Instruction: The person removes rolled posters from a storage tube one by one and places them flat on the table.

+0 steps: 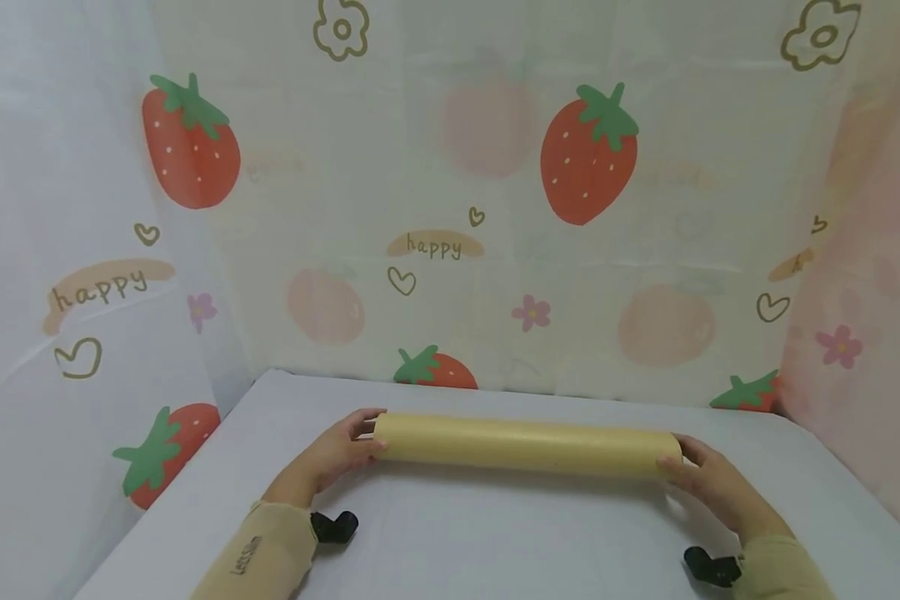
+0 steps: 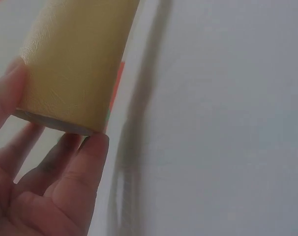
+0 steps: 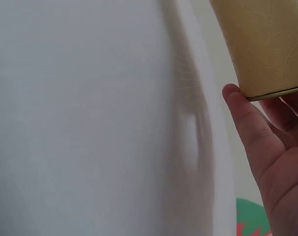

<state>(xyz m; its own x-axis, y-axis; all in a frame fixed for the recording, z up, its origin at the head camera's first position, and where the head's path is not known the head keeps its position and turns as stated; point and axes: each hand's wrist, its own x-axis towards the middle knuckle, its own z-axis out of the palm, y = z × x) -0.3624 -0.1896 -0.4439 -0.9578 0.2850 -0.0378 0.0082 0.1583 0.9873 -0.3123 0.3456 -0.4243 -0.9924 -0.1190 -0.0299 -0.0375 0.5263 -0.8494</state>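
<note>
A long yellow roll (image 1: 525,443) with a finely creased, leather-like surface lies crosswise between my two hands in the head view. My left hand (image 1: 337,452) grips its left end, thumb at the near side and fingers around the end. At the other end my right hand (image 1: 723,487) holds it the same way. The left wrist view has the roll (image 2: 77,64) with fingertips (image 2: 96,142) right at its end rim. In the right wrist view, a fingertip (image 3: 231,93) presses the rim of the roll (image 3: 267,49). A shadow runs along the table under it.
The roll is over a white-covered table (image 1: 510,533). Behind stands a curtain (image 1: 435,167) printed with strawberries and hearts, with more printed cloth at left and right. A black wrist mount (image 1: 335,527) sits at the left sleeve, another mount (image 1: 711,567) at the right.
</note>
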